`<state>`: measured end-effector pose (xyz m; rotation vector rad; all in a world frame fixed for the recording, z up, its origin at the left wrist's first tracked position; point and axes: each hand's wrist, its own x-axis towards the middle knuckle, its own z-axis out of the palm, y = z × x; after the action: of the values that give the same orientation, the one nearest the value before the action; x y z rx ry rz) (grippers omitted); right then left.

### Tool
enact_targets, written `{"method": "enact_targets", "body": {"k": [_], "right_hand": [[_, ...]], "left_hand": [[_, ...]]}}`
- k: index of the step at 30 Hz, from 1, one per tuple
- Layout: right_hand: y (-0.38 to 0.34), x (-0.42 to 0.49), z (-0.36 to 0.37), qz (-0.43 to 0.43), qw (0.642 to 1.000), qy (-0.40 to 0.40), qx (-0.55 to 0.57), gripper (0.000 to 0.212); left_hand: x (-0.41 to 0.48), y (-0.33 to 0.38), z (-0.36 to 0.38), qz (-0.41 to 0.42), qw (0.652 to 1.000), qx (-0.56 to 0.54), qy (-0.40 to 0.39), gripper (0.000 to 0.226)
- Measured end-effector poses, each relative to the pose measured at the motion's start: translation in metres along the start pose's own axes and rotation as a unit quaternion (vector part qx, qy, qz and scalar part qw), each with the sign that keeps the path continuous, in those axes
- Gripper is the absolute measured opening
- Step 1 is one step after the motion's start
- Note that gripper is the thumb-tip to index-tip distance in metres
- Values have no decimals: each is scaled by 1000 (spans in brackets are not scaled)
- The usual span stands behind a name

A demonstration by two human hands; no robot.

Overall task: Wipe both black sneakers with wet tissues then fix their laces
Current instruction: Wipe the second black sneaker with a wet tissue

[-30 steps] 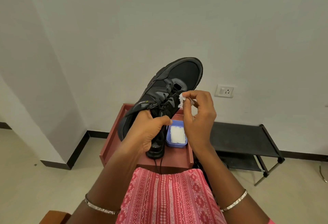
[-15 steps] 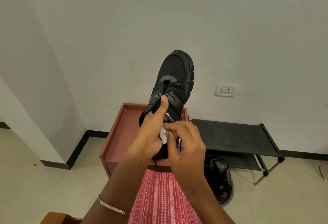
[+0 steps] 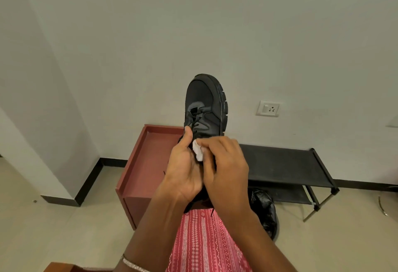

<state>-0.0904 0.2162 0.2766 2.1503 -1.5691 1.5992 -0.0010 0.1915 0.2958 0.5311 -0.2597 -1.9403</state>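
The left hand holds the shoe up in the air, above the red table's near edge. Its toe points up and away. The right hand pinches a tissue against the shoe's heel end, touching it. The toe lies straight ahead of the tissue, along the shoe's long line.

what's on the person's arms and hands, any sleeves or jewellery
Both forearms are bare, with no sleeves in view. The left wrist carries a thin silvery bangle. The right wrist is out of frame, so nothing can be said of it. No rings or gloves show on the left hand or the right hand.
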Motion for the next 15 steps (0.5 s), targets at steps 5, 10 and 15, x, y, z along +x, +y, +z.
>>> {"method": "enact_targets", "body": {"k": [5,10,15], "right_hand": [[9,-13,3,24,999,-18,12,22],[21,19,12,46,999,4,-11,21],[15,-1,4,20,999,-28,14,21]], "left_hand": [[7,-2,-3,3,1000,-9,21,65],[7,-12,1,84,995,54,23,33],[5,0,-7,86,994,55,42,27]]}}
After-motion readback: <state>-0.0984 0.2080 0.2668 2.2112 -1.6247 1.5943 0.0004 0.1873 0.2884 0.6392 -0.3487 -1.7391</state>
